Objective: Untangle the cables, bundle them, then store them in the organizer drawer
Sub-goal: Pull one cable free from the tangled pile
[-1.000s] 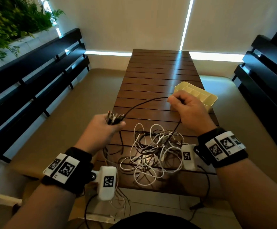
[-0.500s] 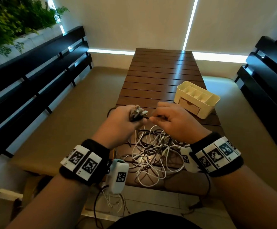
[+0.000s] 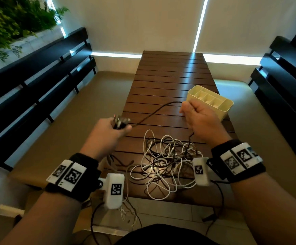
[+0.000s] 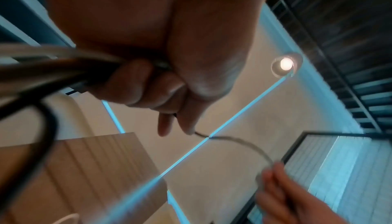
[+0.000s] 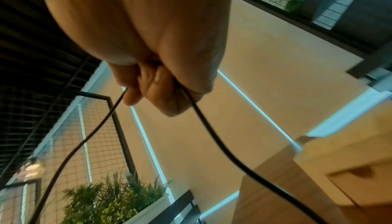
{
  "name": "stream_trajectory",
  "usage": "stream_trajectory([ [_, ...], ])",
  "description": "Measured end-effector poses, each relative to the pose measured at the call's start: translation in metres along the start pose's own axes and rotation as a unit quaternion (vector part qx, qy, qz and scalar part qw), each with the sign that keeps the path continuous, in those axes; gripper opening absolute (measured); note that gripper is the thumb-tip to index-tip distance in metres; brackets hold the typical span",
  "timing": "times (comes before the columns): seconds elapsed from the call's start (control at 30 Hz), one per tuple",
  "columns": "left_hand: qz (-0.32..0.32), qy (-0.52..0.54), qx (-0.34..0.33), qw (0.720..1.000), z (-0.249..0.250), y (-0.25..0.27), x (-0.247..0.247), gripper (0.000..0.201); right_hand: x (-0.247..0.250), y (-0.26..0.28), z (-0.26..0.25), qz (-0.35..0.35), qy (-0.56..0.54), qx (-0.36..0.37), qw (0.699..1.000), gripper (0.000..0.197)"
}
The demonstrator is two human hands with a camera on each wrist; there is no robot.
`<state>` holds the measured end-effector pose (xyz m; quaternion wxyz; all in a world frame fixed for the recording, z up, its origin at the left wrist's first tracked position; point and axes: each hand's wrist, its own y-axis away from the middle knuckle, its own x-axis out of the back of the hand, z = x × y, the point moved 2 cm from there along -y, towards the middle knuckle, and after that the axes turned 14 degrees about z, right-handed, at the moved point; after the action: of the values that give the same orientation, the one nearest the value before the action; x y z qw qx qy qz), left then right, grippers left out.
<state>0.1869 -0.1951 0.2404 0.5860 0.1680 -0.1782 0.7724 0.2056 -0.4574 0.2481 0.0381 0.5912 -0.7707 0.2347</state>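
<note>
A tangle of white and black cables [image 3: 165, 161] lies on the near end of the slatted wooden table [image 3: 172, 75]. My left hand [image 3: 112, 131] is raised above the table's left edge and grips a bunch of cable plugs [image 3: 120, 121]. One black cable [image 3: 154, 112] runs from that bunch up to my right hand [image 3: 196, 115], which grips it in a fist; in the right wrist view the black cable [image 5: 212, 135] loops out of the curled fingers [image 5: 152, 90]. The cream organizer [image 3: 212, 101] stands just behind my right hand, its drawer front hidden.
Dark slatted benches [image 3: 37, 76] line both sides of the table, with tan cushions [image 3: 83, 110] beneath. Loose thin wires [image 3: 129, 214] hang off the table's near edge. A planter with greenery [image 3: 7, 20] sits at the far left.
My hands were together over the tangle half a second ago. Now the right hand has pulled away up and right, drawing the black cable out taut from the plugs in my left hand.
</note>
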Motion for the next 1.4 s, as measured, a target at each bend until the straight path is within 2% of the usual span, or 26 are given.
stream_trajectory([
  [0.07, -0.022, -0.037, -0.010, 0.999, -0.008, 0.006, -0.008, 0.009, 0.002, -0.005, -0.012, -0.011, 0.055, 0.044, 0.997, 0.027],
  [0.17, 0.034, 0.006, -0.037, 0.999, -0.003, 0.010, -0.001, 0.003, 0.001, -0.001, -0.014, -0.057, 0.155, 0.079, 0.983, 0.026],
  [0.23, 0.049, 0.034, -0.085, 0.995, 0.007, 0.012, 0.003, 0.002, -0.005, 0.008, -0.015, -0.078, 0.154, 0.070, 0.982, 0.026],
  [0.3, 0.034, 0.024, -0.142, 0.989, 0.020, 0.014, 0.000, 0.007, -0.010, 0.015, -0.018, -0.084, 0.138, 0.068, 0.985, 0.027],
  [0.43, 0.010, 0.015, -0.164, 0.986, 0.028, 0.009, -0.012, 0.020, -0.015, 0.024, -0.030, -0.093, 0.067, 0.024, 0.993, 0.032],
  [0.57, -0.017, 0.013, -0.132, 0.991, 0.018, 0.006, -0.013, 0.028, -0.002, 0.037, -0.034, -0.143, 0.076, 0.001, 0.987, 0.037],
  [0.67, -0.073, -0.018, -0.127, 0.989, 0.014, 0.012, -0.020, 0.035, 0.003, 0.048, -0.032, -0.174, 0.090, -0.032, 0.980, 0.032],
  [0.73, -0.116, -0.008, -0.126, 0.985, 0.013, 0.018, -0.027, 0.035, 0.003, 0.055, -0.032, -0.165, 0.081, -0.050, 0.982, 0.022],
  [0.87, -0.171, 0.015, -0.116, 0.978, 0.013, 0.025, -0.038, 0.036, 0.006, 0.064, -0.030, -0.090, 0.045, -0.065, 0.993, 0.012],
  [1.1, -0.149, 0.073, -0.112, 0.980, 0.005, 0.022, -0.044, 0.027, 0.033, 0.082, -0.032, -0.028, 0.073, -0.069, 0.995, 0.011],
  [1.2, -0.150, 0.090, -0.115, 0.978, 0.006, 0.023, -0.045, 0.022, 0.035, 0.090, -0.022, -0.053, 0.107, -0.096, 0.988, 0.012],
  [1.3, -0.132, 0.193, -0.056, 0.971, 0.001, 0.021, -0.038, 0.022, 0.038, 0.098, -0.004, -0.057, 0.157, -0.134, 0.977, 0.014],
  [1.37, -0.090, 0.253, -0.013, 0.963, -0.002, 0.017, -0.027, 0.033, 0.042, 0.103, 0.004, -0.102, 0.171, -0.172, 0.965, 0.013],
  [1.4, -0.078, 0.271, 0.001, 0.960, -0.003, 0.016, -0.023, 0.042, 0.042, 0.106, 0.005, -0.150, 0.180, -0.189, 0.954, 0.012],
])
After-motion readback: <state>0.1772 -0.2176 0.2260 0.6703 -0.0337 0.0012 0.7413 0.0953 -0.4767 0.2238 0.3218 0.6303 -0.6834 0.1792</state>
